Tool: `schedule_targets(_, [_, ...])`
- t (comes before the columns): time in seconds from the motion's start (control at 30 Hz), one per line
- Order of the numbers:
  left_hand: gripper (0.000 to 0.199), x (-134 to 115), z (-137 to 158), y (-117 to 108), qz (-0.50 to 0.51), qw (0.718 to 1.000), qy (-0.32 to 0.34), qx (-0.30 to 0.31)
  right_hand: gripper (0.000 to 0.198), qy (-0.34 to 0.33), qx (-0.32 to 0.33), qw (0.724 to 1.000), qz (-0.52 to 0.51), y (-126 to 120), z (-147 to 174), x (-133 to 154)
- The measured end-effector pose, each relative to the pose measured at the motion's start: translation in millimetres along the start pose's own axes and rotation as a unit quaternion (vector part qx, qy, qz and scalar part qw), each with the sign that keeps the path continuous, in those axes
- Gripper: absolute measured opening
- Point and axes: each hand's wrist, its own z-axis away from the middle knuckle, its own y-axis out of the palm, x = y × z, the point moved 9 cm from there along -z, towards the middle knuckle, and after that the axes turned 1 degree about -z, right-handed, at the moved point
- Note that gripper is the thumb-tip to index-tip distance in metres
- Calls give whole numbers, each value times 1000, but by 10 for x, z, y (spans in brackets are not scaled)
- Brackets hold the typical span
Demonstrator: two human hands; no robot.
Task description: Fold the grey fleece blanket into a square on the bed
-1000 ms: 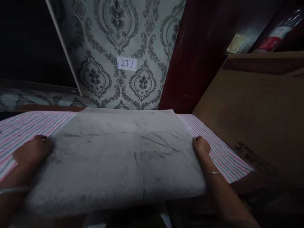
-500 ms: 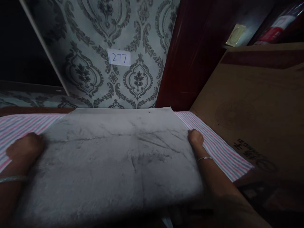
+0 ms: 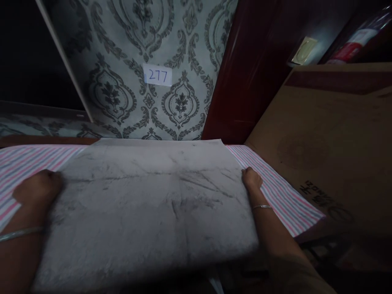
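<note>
A large greyish-white sheet (image 3: 147,212), creased and marked with dark streaks, spreads between my hands; whether it is cloth or paper I cannot tell. Its far part lies over a pink, grey and white striped cloth (image 3: 275,194), and its near edge hangs toward me, blurred. My left hand (image 3: 39,188), with a bracelet at the wrist, is closed on the sheet's left edge. On the opposite edge my right hand (image 3: 252,178), also with a bracelet, grips the sheet in a closed fist.
A big cardboard box (image 3: 337,122) stands along the right side. Behind are patterned wallpaper (image 3: 119,81) with a paper label (image 3: 157,75) reading 277, a dark red post (image 3: 225,81), and a dark screen-like panel (image 3: 33,61) at left. A bottle (image 3: 352,45) lies above the box.
My left hand has shifted slightly right with the sheet's left edge. The whole view has moved a little; both hands keep their hold.
</note>
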Motion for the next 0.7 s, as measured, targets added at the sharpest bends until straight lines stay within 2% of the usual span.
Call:
schedule_targets(0.1, [59,50,49,-11,-16,996,-46,78,40,-13,27,999,-17,-19,21,-32])
schedule_targets(0.17, [56,49,85,-52,-6,995,-46,93,41,-17,34,999,-24,-60,74,-35])
schedule_targets(0.23, [58,-39,168,-143,5,998,-15,66,44,-38,13,999,-28,-143,200,75])
schedule_targets(0.3, [64,-340,345,-239,9,997,81,17,49,-127,-22,991,-36,-232,460,419])
schedule_targets(0.33, [67,-575,483,-262,7,988,152,-5,51,-204,-32,978,-42,-255,667,686])
schedule_targets(0.4, [68,-1141,855,-124,1,948,317,28,54,-362,-9,931,-51,-201,1208,1250])
schedule_targets(0.43, [68,-1395,1045,-37,4,924,379,45,55,-434,18,899,-53,-137,1518,1508])
schedule_targets(0.53, [67,-1923,1453,262,2,879,471,79,57,-602,121,788,-49,117,2379,2050])
schedule_targets(0.57, [65,-2029,1543,352,0,868,489,80,58,-638,139,755,-55,171,2571,2149])
schedule_targets(0.6, [64,-2094,1603,428,-1,863,500,77,59,-659,153,734,-57,226,2680,2216])
schedule_targets(0.63, [62,-2128,1639,492,0,860,505,71,60,-669,163,723,-58,274,2711,2261])
schedule_targets(0.7, [60,-2131,1657,577,4,861,505,57,60,-657,172,732,-54,355,2563,2314])
